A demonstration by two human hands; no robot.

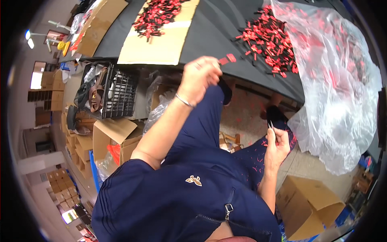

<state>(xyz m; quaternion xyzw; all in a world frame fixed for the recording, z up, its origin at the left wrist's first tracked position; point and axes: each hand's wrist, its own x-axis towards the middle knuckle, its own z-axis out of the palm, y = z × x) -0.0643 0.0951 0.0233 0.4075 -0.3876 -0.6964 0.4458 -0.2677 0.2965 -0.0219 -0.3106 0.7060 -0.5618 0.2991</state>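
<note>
- Table (217, 28), dark on top, holds a small heap (155, 18) and a big heap (274, 44) of little red and black bits.
- Left hand (199, 78) is up by the table's near edge. Its thumb and fingers are pinched close on a red piece (227, 59). The red piece sticks out past the fingers, over the table (I cannot tell if it touches the top).
- Right hand (276, 149) is lower down, off the table, above the right leg. It holds a pointy tool (271, 125) between thumb and fingers, with the shiny tip toward the table (the rest is hidden in the hand).
- Small heap sits on a cardboard sheet (157, 52), toward the sheet's far edge. The sheet's near edge comes up to the table's near edge.
- Big heap lies on the table's right part, and some bits spread close to the near edge.
- Clear plastic bag (322, 109) is right beside the big heap and hangs down over the table's near edge.
- Dark blue trousers (197, 121) have tiny red scraps on the right leg.
- Black basket (121, 92) stands by the table's near edge, toward the left, with a brown box (135, 141) near it.
</note>
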